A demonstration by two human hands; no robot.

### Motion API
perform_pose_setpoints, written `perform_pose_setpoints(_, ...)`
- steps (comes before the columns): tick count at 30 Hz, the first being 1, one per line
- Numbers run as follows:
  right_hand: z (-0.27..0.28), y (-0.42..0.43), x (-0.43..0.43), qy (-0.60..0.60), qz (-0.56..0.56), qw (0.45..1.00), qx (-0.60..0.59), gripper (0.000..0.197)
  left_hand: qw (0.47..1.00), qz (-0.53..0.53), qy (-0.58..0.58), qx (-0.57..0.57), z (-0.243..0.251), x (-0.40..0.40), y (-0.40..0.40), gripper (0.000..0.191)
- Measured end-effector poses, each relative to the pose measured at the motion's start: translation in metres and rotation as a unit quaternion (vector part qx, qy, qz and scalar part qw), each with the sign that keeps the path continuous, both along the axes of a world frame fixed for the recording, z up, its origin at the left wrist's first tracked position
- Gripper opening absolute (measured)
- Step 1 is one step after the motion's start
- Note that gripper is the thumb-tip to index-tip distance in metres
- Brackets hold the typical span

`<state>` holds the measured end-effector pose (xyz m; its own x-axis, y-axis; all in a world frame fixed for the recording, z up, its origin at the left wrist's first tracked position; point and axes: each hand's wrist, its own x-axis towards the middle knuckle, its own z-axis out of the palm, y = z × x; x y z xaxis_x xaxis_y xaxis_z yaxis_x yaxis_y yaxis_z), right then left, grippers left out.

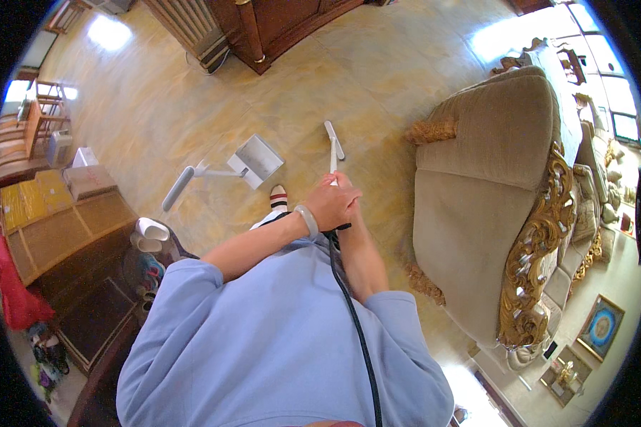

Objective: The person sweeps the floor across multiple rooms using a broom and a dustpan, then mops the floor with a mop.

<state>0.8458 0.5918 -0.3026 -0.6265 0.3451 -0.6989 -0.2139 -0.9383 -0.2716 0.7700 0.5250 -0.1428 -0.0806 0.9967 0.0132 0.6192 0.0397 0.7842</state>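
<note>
My left hand (326,200), with a pale bangle at its wrist, is closed in front of my waist on the handle of a white broom (333,155). My right hand (346,184) meets it there, also around the handle and partly covered by the left. The broom's narrow head rests on the floor ahead of me; its bristles cannot be made out. Left of it, a grey-and-white long-handled dustpan (259,157) sits on the floor. The dustpan's handle (179,187) rises towards the left, ending in a grey grip. The upper end of the broom handle is hidden.
An upholstered sofa (470,213) with carved gilt trim stands on the right. Cardboard boxes (69,224) and a rack with white slippers (152,229) are on the left. A wooden cabinet (278,26) is ahead. My shoe (279,197) shows below. A black cable (352,309) crosses my shirt.
</note>
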Motion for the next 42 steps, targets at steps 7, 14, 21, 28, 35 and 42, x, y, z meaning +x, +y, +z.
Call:
perform_pose_setpoints(7,0.022,0.025,-0.025,0.012,-0.023,0.992,-0.125,0.015,0.990,0.100,-0.071,0.065,0.033,-0.049,-0.046,0.032)
perform_pose_setpoints(14,0.006,0.081,-0.045,-0.277,0.165,0.921,0.217,0.004,0.874,0.342,0.325,-0.117,0.038,-0.164,-0.153,0.057)
perform_pose_setpoints(21,-0.004,0.050,-0.084,-0.373,0.430,0.714,0.408,0.022,0.867,0.323,0.086,-0.371,-0.012,-0.195,-0.191,0.043)
perform_pose_setpoints(28,0.074,-0.008,0.003,-0.269,0.453,0.820,0.224,0.031,0.873,0.294,0.035,-0.388,-0.015,-0.204,-0.167,0.040)
perform_pose_setpoints(35,0.148,0.005,0.065,-0.246,0.433,0.856,0.141,0.041,0.892,0.251,0.018,-0.375,-0.027,-0.219,-0.154,0.043)
perform_pose_setpoints(42,0.148,-0.005,0.041,-0.290,0.383,0.847,0.227,0.048,0.922,0.279,0.050,-0.263,-0.033,-0.210,-0.156,0.038)
